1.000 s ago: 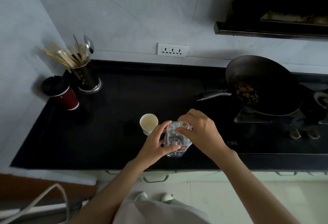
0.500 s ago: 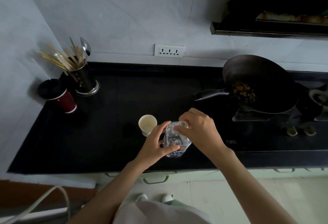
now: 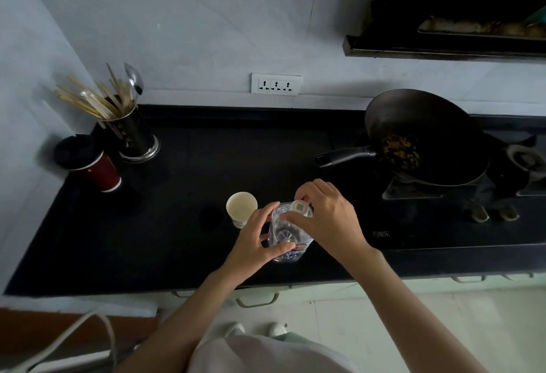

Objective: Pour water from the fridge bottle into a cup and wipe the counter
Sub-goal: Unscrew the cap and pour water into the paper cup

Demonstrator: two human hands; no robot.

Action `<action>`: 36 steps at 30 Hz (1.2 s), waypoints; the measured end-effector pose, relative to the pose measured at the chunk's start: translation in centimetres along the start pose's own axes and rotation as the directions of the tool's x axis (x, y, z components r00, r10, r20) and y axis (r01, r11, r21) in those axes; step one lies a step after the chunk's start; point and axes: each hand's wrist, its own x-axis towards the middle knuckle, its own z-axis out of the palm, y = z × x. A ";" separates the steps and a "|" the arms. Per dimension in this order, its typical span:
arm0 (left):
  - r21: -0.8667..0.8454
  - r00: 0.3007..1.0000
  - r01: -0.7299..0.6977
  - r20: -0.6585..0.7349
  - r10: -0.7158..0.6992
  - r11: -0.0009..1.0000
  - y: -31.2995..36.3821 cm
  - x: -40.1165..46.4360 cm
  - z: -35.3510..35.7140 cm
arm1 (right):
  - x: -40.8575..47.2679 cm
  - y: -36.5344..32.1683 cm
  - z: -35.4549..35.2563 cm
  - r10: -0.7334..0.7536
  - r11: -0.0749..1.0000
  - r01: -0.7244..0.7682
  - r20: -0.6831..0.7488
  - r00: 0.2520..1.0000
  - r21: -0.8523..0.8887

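Dark kitchen counter (image 3: 177, 239), cap work under way: little has moved over the last second, both hands staying on the water bottle (image 3: 288, 233).

Right hand (image 3: 328, 219) pinches the cap (image 3: 300, 205), apparently mid-twist; left hand (image 3: 254, 242) grips the bottle's body, upright near the counter's front edge. Just left of the bottle stands the paper cup (image 3: 241, 208), seemingly unfilled; pouring and wiping remain.

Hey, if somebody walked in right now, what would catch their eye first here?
Front and centre, both hands work a clear plastic water bottle on the black counter: the left hand holds its body, the right hand pinches its cap. A white paper cup stands just left of it, and a dark wok holding browned food sits on the stove at right.
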 end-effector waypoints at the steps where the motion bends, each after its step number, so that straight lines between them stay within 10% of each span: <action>1: 0.000 1.000 -0.001 0.001 0.001 1.000 0.0 0.0 0.0 | 0.0 0.0 -0.1 -0.026 0.999 0.026 0.003 1.000 0.030; 6: 0.013 1.000 -0.006 0.000 0.006 1.000 -0.1 0.0 0.0 | -0.8 1.2 -0.9 -0.124 0.962 0.060 0.231 0.965 0.267; 14: 0.031 1.000 -0.010 -0.008 0.010 0.999 -0.3 0.1 0.1 | -0.5 -0.4 0.3 -0.029 0.997 0.026 -0.046 0.999 -0.067; 20: 0.035 1.000 -0.004 -0.013 0.004 0.999 -0.2 0.0 0.1 | -0.9 0.0 -0.2 -0.029 0.988 0.002 0.174 0.984 0.154; 27: 0.023 1.000 -0.005 0.000 0.005 1.000 -0.4 0.0 0.1 | 0.0 -0.7 -0.3 0.088 0.971 -0.081 0.025 0.996 -0.225; 36: 0.020 1.000 -0.002 0.008 0.002 1.000 -0.4 0.0 0.0 | -0.2 0.5 -2.4 0.002 0.990 0.000 -0.018 1.000 0.143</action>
